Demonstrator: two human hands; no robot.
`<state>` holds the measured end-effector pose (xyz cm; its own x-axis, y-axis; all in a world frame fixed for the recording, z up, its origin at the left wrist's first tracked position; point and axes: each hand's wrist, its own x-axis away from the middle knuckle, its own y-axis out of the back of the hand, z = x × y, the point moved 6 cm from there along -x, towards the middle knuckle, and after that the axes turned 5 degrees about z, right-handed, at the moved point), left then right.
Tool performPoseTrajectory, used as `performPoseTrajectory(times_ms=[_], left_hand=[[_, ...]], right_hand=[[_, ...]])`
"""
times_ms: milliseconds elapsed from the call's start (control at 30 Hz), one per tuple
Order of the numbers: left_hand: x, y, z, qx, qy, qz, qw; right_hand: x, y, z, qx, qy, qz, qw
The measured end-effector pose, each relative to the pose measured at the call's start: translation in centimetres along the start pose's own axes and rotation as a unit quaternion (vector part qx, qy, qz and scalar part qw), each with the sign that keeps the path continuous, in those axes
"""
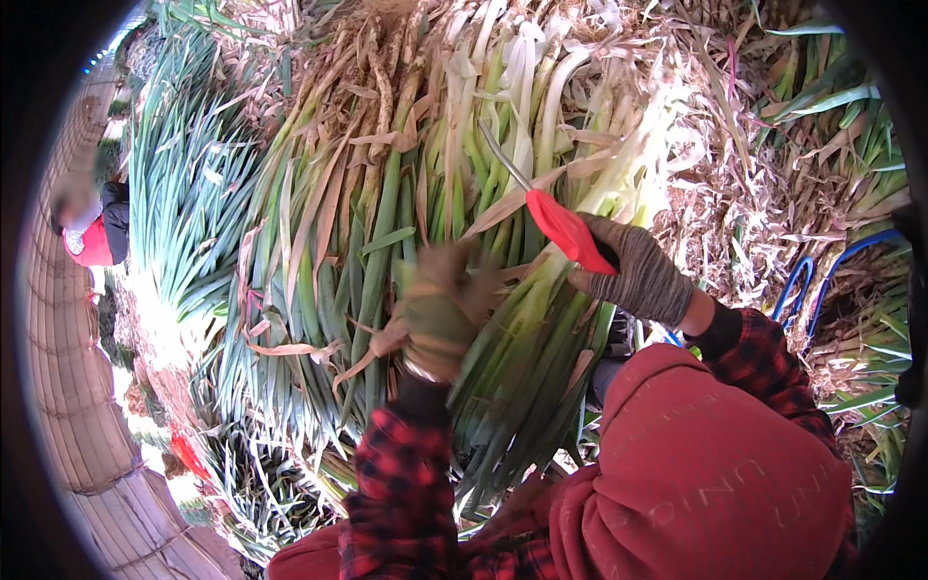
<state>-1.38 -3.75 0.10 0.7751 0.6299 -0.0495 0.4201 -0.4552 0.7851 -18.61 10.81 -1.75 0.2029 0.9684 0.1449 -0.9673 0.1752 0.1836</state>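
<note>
My right hand (640,273), in a grey-brown knit glove, is closed round the red handle of a sickle-like tool (556,227). Its thin, slightly curved metal blade points up and to the left over the plants. Just beneath that hand lies a bunch of long green onions (536,333), pale stems upward and green leaves toward me. To the left, my gloved left hand (440,314) is smeared by motion above the onion leaves; its fingers and anything in them cannot be made out. Dry brown leaves lie among the onions (387,208) around both hands.
Another pile of green onions (198,184) spreads at the far left. Dry husks (715,174) and a blue cord (841,253) lie to the right. A person (97,227) in dark and red clothing is by the slatted surface (72,358). Red cloth (715,464) covers much of the lower right.
</note>
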Motion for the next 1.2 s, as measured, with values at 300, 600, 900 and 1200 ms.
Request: performPoseTrajectory(times_ms=[300, 600, 900, 1200], left_hand=[[-9.7, 2.9, 11.9, -0.388, 0.220, 0.033, 0.894], [-8.5, 6.9, 12.2, -0.058, 0.248, 0.214, 0.943], [3.5, 2.0, 8.4, 0.175, 0.338, 0.218, 0.899], [4.4, 1.1, 11.2, 0.310, 0.379, 0.214, 0.845]], right_hand=[[0.9, -2.0, -2.5, 0.000, -0.009, 0.015, 1.000], [2.1, -1.9, -2.7, -0.049, -0.052, 0.038, 0.997], [2.7, -1.7, -2.9, -0.006, -0.097, 0.076, 0.992], [0.4, -2.1, -4.0, 0.048, -0.062, 0.102, 0.992]])
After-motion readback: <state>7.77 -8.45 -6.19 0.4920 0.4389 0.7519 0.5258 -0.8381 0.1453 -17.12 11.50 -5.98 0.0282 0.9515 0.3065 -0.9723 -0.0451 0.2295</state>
